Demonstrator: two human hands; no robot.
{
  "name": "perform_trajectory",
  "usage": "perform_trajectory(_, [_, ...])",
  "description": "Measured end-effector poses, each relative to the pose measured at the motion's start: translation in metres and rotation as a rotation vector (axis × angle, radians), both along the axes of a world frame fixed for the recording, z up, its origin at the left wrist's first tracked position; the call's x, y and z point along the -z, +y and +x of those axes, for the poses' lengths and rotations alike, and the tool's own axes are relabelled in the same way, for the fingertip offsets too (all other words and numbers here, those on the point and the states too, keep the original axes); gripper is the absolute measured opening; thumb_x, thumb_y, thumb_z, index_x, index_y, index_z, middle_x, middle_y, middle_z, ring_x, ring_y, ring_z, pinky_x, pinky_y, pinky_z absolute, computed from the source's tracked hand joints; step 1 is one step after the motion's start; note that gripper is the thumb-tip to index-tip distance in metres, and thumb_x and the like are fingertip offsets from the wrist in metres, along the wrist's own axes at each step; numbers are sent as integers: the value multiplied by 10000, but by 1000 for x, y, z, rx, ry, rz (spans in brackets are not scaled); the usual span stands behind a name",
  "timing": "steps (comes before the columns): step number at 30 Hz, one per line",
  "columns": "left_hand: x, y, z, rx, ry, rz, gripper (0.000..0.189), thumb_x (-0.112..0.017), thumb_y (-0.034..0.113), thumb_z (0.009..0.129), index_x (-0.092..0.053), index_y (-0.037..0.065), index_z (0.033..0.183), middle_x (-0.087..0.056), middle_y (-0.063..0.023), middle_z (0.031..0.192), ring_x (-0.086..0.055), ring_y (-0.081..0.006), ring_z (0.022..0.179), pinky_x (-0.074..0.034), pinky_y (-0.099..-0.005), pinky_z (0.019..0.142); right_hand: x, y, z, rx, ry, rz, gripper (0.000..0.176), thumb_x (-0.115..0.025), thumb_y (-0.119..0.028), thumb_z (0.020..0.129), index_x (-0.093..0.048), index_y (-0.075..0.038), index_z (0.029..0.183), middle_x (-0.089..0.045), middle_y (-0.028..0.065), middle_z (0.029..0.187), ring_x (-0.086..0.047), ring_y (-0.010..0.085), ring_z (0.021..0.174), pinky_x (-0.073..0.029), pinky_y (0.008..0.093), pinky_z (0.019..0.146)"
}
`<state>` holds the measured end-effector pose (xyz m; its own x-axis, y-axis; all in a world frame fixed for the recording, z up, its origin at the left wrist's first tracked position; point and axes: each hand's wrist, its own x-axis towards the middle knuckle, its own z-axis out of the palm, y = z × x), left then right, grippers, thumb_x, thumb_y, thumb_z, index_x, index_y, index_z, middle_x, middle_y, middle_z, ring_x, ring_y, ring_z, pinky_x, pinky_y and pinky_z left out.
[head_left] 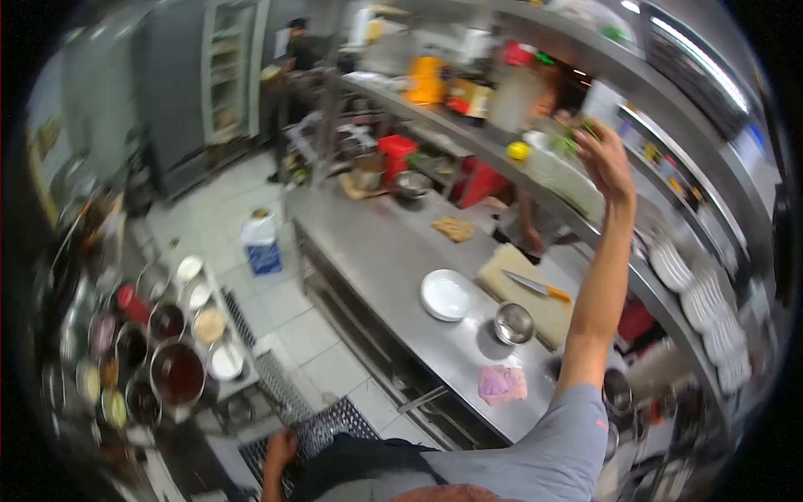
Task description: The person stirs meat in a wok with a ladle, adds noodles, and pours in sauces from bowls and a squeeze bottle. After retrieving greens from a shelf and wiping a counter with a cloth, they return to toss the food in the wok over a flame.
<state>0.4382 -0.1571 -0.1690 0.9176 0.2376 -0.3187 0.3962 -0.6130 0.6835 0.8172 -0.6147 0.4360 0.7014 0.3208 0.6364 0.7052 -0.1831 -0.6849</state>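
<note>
My right hand [604, 159] is raised to the steel shelf, its fingers curled around some green herbs [590, 128]. Just beside it on the shelf lies a clear plastic container or bag [562, 171] with greens at its top. A yellow lemon-like ball [518, 151] sits to the left of that. My left hand [283, 446] hangs low by my side, above a black perforated mat [345, 425]. Its fingers look curled in, with nothing seen in them.
On the steel counter [360, 238] are white bowls [447, 294], a metal bowl [514, 323], a pink cloth [502, 385] and an orange-handled knife [535, 285] on a cutting board [492, 272]. Sauce pots [177, 375] stand left. Across the counter is another person's arm [529, 226].
</note>
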Motion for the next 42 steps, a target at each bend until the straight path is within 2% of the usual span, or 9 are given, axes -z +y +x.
perform_trajectory(8, [-8,-66,-52,-362,-107,-181,196,-615,166,869,-642,-9,953,-652,-264,924,-628,-440,886,-496,-479,778,233,187,-34,-149,254,-188,121,-653,-40,896,-631,59,963,-640,69,850,-600,136,748,-491,286,743])
perform_trajectory(13, [20,-87,-121,-596,-55,-79,199,-566,151,865,-638,-14,953,-654,-256,934,-624,-435,914,-490,-509,799,360,336,-118,-606,609,-276,134,-639,-44,921,-626,64,1000,-631,62,796,-602,131,730,-494,261,679])
perform_trajectory(17, [19,-96,-165,-870,-46,-93,202,-555,139,850,-648,0,963,-662,-250,925,-639,-422,917,-500,-506,806,357,414,-191,-952,565,-243,68,-657,-51,920,-640,12,938,-639,36,807,-579,117,705,-480,257,685])
perform_trajectory(26, [1,-87,-258,-1277,-98,-212,249,-569,162,860,-676,46,1052,-678,-236,988,-650,-405,969,-511,-479,856,220,563,-427,-1120,261,328,210,-634,-75,934,-639,56,1098,-680,124,990,-639,175,838,-518,271,750])
perform_trajectory(30, [22,-92,-296,-1406,-210,-88,228,-569,144,864,-663,43,1047,-682,-213,997,-648,-402,962,-510,-479,857,250,651,-596,-1377,278,0,191,-688,-58,883,-682,25,1055,-691,140,1056,-661,198,931,-533,321,809])
perform_trajectory(32, [18,-90,-312,-1446,-160,-80,195,-562,154,870,-655,36,994,-679,-218,953,-648,-409,932,-511,-487,840,299,712,-652,-1528,-62,72,204,-691,-57,878,-678,37,1059,-680,140,1104,-648,192,984,-526,323,836])
perform_trajectory(34, [11,-88,-321,-1455,-150,-35,188,-550,174,880,-651,24,933,-672,-226,921,-647,-419,902,-514,-500,813,281,713,-660,-1429,-262,281,203,-685,-43,881,-676,44,1063,-674,136,1113,-641,197,1003,-523,327,868])
perform_trajectory(37, [10,-93,-324,-1365,-174,-105,214,-539,199,888,-657,20,883,-667,-230,890,-646,-426,869,-511,-518,781,264,688,-632,-1430,69,236,150,-610,18,923,-666,32,1062,-659,127,1081,-666,196,922,-552,296,827])
perform_trajectory(42, [-41,-72,-324,-1295,-300,-72,237,-552,221,880,-660,20,814,-661,-220,828,-647,-418,810,-507,-521,746,355,669,-538,-1327,-197,-105,133,-598,-68,963,-643,53,994,-671,79,893,-617,123,769,-491,245,692])
